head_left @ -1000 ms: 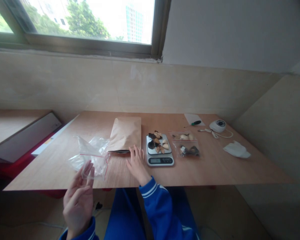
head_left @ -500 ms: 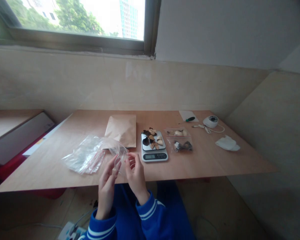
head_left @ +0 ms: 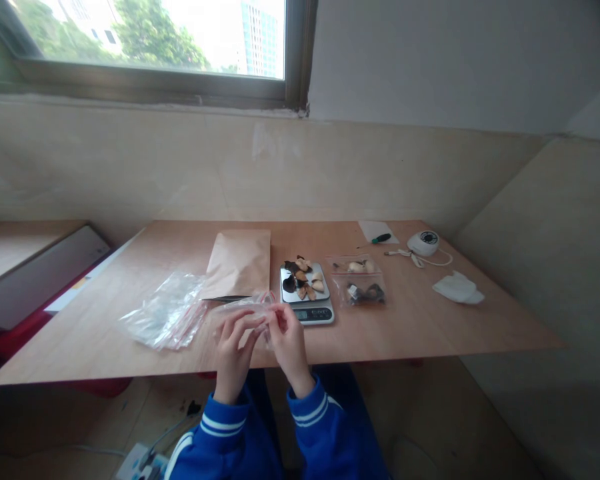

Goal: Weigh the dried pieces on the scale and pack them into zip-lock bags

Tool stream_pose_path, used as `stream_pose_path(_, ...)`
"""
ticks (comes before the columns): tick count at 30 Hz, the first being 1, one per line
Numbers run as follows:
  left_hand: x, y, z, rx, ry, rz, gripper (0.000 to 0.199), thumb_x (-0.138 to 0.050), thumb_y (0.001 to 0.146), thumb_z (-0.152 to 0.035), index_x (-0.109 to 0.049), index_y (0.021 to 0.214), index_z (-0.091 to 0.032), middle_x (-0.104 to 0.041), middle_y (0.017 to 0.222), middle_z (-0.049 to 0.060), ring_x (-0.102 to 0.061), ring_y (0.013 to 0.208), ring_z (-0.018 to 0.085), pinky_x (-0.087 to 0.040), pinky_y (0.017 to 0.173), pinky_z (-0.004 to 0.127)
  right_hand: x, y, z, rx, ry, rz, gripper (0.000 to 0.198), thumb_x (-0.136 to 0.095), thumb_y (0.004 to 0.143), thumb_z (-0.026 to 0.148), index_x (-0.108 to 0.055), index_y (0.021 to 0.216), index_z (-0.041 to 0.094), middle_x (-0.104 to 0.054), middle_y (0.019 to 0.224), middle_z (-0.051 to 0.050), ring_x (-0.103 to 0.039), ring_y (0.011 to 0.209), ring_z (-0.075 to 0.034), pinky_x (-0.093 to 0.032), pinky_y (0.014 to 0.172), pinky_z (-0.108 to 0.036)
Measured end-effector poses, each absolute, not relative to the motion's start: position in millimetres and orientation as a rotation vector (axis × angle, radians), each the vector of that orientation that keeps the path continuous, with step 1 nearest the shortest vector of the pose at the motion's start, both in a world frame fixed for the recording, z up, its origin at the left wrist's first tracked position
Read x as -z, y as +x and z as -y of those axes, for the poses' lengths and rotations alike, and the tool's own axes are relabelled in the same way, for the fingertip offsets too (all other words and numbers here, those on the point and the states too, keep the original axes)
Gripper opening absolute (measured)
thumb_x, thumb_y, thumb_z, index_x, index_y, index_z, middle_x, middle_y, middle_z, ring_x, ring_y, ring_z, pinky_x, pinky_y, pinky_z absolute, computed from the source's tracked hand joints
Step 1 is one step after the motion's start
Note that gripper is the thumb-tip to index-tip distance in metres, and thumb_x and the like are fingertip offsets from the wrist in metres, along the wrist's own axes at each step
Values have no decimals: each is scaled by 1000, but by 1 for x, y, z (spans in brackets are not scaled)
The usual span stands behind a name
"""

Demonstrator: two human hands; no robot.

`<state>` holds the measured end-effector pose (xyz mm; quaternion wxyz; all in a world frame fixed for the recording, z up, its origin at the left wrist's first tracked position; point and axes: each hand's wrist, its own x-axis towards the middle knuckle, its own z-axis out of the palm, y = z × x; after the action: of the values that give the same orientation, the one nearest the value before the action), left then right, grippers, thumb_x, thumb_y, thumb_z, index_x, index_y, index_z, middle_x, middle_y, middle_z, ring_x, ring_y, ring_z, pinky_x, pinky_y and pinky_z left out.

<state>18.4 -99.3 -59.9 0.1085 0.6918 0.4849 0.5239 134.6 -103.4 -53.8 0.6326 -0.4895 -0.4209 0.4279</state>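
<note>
Bag (head_left: 236, 307), clear, red-edged, pinched by left hand (head_left: 237, 343) and right hand (head_left: 287, 337), fingers of both narrow; held over bench (head_left: 405, 327) near its front edge, in front of pouch (head_left: 240, 263). Other bags (head_left: 167, 313) piled to its left. Scale (head_left: 325, 313) just beyond right hand, dried pieces (head_left: 301, 277) on top.

blue sleeves (head_left: 223, 427) carry white stripes; the clear bag (head_left: 243, 307) has a red seal. the worktop (head_left: 405, 327) is light brown, the pouch (head_left: 239, 263) plain tan; near the back right corner, the camera (head_left: 420, 245) is white.
</note>
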Motion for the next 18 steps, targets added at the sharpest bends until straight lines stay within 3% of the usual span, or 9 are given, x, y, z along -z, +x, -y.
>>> stream_pose_path(4,47,22,91,-1692,1924,-1511,13,-57,86,-32,-60,79,-21,-67,106,7,-56,111,25,-37,101,47,60,172,99,-997,-1146,900,23,-58,83,42,-56,87,19,-55,62,4,-53,46,-11,-45,43,-22)
stream_pose_path(7,34,26,87,-1637,1914,-1417,13,-53,89,-31,-52,81,-21,-65,112,9,-56,115,24,-40,100,45,52,204,94,-890,-1152,1171,28,-53,87,45,-61,94,19,-66,84,-4,-64,73,-17,-55,65,-29)
stream_pose_path(9,26,30,85,-1628,1903,-1387,11,-50,90,-30,-48,84,-21,-64,118,11,-54,120,24,-40,101,45,46,224,87,-641,-1235,1359,31,-46,91,43,-62,102,19,-65,103,-9,-62,98,-20,-51,86,-36)
stream_pose_path(11,21,35,84,-1645,1872,-1385,10,-49,91,-29,-46,85,-21,-62,122,13,-51,125,24,-39,103,46,44,241,76,-354,-1399,1474,32,-49,90,41,-61,110,19,-61,114,-12,-55,113,-24,-44,98,-42)
stream_pose_path(14,19,43,83,-1656,1811,-1364,11,-49,92,-30,-42,88,-22,-60,126,13,-48,128,24,-39,104,46,51,257,58,-141,-1676,1683,50,-64,79,40,-55,123,18,-51,128,-16,-47,122,-31,-40,100,-48)
stream_pose_path(18,27,54,81,-1647,1803,-1315,12,-47,92,-31,-40,92,-22,-49,138,16,-39,135,24,-34,108,48,63,264,45,-126,-1790,1900,60,-69,75,37,-51,129,18,-56,123,-15,-52,115,-30,-43,94,-44)
